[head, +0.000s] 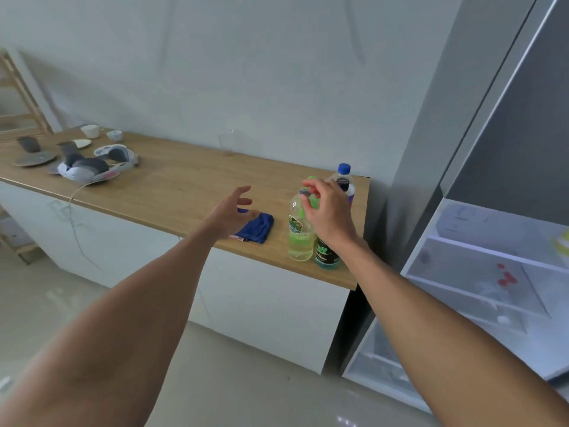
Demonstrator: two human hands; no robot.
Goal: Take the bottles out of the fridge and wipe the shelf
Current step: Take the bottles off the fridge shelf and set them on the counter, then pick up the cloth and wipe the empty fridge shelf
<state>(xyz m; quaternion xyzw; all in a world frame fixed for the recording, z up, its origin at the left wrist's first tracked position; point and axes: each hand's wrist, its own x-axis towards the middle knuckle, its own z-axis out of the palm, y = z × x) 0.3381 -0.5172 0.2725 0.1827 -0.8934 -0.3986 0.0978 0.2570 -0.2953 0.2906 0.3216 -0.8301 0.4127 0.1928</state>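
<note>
Three bottles stand at the right end of the wooden counter: a clear yellow-green bottle, a dark-labelled green bottle beside it, and a blue-capped bottle behind them. My right hand is over them, its fingertips pinched at the yellow-green bottle's cap. Fingers spread and holding nothing, my left hand hovers just above a crumpled blue cloth lying left of the bottles. On the right the fridge is open, and its glass shelf shows red spots.
A headset with a cable, plates and cups lie at the counter's far left. A clear glass stands by the wall. The fridge door rises right of the counter. White cabinets are below, and a wooden rack stands at the left.
</note>
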